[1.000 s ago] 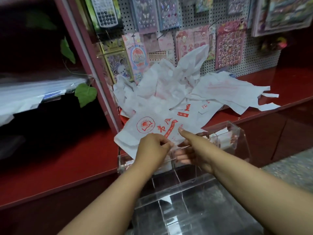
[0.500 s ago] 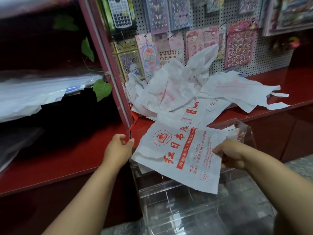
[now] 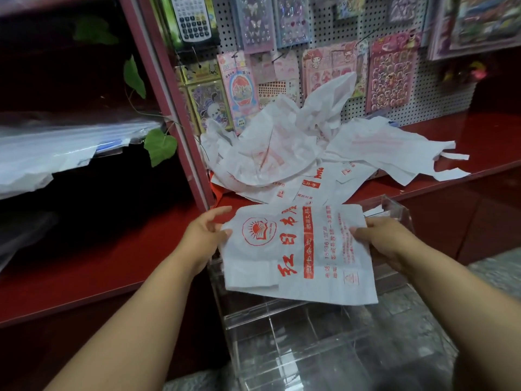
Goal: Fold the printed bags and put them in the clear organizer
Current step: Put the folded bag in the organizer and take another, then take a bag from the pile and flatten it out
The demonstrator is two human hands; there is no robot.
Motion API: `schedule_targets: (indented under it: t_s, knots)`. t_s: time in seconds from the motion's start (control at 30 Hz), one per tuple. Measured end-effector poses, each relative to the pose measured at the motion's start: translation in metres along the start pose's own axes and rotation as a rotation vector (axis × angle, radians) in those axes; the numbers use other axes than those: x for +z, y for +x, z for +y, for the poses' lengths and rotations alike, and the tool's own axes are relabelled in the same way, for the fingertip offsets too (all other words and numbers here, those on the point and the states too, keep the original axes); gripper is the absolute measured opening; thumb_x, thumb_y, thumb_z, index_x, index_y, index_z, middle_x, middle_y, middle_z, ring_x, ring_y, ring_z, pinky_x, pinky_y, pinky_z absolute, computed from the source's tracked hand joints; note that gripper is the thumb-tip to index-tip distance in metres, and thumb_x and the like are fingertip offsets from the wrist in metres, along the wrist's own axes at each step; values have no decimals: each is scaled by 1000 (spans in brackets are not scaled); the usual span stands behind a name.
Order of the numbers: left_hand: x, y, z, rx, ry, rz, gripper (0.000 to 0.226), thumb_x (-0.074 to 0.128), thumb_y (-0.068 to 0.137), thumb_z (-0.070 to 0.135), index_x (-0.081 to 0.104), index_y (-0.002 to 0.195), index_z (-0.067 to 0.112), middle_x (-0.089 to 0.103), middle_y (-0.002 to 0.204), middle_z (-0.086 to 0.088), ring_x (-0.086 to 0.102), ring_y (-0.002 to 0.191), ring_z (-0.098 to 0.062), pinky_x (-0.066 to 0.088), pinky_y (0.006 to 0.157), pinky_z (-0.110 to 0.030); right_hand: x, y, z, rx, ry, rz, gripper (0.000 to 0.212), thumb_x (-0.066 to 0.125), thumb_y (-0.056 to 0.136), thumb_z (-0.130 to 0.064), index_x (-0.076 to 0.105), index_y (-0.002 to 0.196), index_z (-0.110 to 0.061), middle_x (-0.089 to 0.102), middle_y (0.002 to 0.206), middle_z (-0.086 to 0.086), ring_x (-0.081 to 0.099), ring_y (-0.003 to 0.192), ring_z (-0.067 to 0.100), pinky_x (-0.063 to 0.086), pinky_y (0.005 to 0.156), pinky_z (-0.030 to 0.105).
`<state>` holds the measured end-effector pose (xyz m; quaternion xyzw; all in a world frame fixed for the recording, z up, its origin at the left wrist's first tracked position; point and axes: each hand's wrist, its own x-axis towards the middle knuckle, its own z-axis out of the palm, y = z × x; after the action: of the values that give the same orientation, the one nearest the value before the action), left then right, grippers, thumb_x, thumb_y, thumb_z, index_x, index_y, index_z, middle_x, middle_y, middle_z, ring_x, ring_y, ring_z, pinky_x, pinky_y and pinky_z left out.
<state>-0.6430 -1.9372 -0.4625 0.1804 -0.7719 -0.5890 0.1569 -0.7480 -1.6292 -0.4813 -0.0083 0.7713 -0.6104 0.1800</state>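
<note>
A white bag with red print point(image 3: 298, 249) is stretched flat between my hands, above the clear organizer point(image 3: 296, 342). My left hand point(image 3: 204, 235) grips its left edge near the round red logo. My right hand point(image 3: 383, 241) pinches its right edge, thumb on top. The organizer stands against the front of the red shelf, its dividers visible below the bag. A loose pile of crumpled printed bags point(image 3: 287, 148) lies on the red shelf point(image 3: 493, 128) behind.
A pegboard with sticker packs point(image 3: 392, 74) and a calculator point(image 3: 193, 18) hangs behind the pile. A red upright post point(image 3: 169, 100) divides the shelving. Left of it are stacked white sheets point(image 3: 56, 148) and green leaves point(image 3: 160, 145). Speckled floor point(image 3: 496, 275) shows at right.
The bag was pulled off the pile toward me and spread flat. My left hand left the shelf edge and took the bag's left side; both hands now hold it.
</note>
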Motion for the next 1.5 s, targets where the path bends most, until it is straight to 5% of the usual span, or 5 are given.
schedule_targets:
  t_s: [0.3,0.7,0.83,0.97,1.5]
  knots:
    - [-39,-49,-3,18,-333,129,34,59,85,-14,70,105,11,75,96,-9,70,88,-20,57,74,-19,20,-18,-20,-445,137,121,31,61,91,-9,59,93,-39,72,83,4,71,89,19,58,79,46]
    - [-59,-76,6,265,22,369,34,74,80,-1,71,106,21,71,96,11,67,85,8,50,74,-7,33,-30,-35,-614,100,5,36,67,83,2,68,106,-26,69,108,-8,65,106,16,53,92,24]
    - [-60,-81,12,311,182,432,18,77,81,9,75,90,25,73,82,15,65,78,9,47,69,-3,36,-30,-35,-681,-58,132,28,72,81,-7,69,99,-29,69,101,13,61,99,36,54,88,47]
    - [-61,-80,15,376,250,435,15,74,83,11,71,78,25,67,90,8,59,73,6,45,67,-6,36,-26,-36,-780,-156,252,28,74,80,-10,64,76,-35,60,92,0,56,76,9,51,75,20]
    - [-37,-70,2,187,33,516,11,57,96,24,53,106,24,64,81,-4,59,67,-21,44,57,-29,51,-33,-37,-346,133,68,33,61,93,-19,39,116,-26,73,86,9,73,72,19,59,62,36]
